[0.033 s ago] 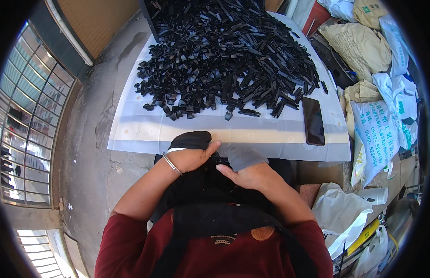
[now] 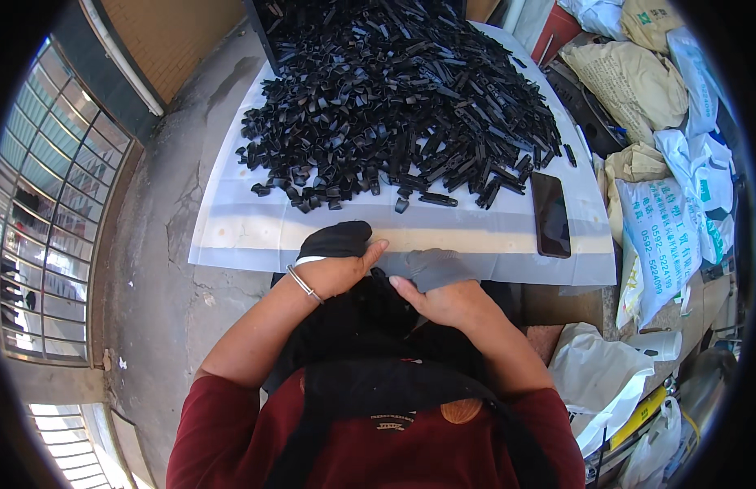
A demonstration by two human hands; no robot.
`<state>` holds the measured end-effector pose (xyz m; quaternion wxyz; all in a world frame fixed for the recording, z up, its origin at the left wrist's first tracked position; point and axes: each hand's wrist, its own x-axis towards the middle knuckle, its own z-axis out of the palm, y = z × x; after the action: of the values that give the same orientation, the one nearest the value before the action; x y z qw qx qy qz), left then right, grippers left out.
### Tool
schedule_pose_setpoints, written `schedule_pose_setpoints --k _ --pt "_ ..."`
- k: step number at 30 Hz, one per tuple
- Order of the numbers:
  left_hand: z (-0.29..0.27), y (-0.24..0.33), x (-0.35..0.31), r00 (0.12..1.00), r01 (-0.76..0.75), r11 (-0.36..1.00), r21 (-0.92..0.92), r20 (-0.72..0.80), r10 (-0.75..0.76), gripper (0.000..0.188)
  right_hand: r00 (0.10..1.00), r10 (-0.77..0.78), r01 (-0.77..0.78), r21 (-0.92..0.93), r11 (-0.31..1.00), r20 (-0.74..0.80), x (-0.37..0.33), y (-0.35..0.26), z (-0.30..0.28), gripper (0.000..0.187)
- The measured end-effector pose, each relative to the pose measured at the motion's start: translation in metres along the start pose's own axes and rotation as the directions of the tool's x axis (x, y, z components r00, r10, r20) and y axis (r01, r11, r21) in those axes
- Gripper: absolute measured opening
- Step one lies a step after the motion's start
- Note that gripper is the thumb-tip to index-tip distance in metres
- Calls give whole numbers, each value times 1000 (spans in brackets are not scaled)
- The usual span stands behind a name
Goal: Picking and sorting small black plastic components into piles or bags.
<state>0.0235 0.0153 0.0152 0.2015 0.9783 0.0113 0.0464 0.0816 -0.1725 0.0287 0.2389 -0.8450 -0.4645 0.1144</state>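
Close together, just beyond my lap at the near edge of the covered table, are my two hands. Black cloth covers the fingers of my left hand [image 2: 339,259]; its thumb is bare and the fingers are curled in. On my right hand [image 2: 436,284], grey cloth covers the fingers, which bend inward beside a bare thumb. Whatever lies in either grip is dark and lost against my black apron [image 2: 370,381]. Past my hands, a large heap of small black plastic pieces [image 2: 394,106] spreads over the table, curved ones at left and long narrow ones at right.
White sheeting [image 2: 264,236] covers the table. A dark phone [image 2: 551,213] lies near its right edge. Stuffed sacks [image 2: 630,85] and a white plastic bag [image 2: 594,367] crowd the right side. At left are a concrete floor [image 2: 162,244] and a barred window [image 2: 56,196].
My right hand has shifted slightly to the right, with its grey-covered fingers a little higher. My left hand has risen slightly. The heap looks the same.
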Motion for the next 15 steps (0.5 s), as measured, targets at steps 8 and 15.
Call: schedule_pose_setpoints --k 8,15 --pt "29 11 63 986 -92 987 134 -127 109 25 933 253 -314 -234 920 -256 57 52 -9 30" --pt "41 -13 57 964 -107 987 120 -233 133 18 947 109 -206 -311 928 -301 41 58 4 18"
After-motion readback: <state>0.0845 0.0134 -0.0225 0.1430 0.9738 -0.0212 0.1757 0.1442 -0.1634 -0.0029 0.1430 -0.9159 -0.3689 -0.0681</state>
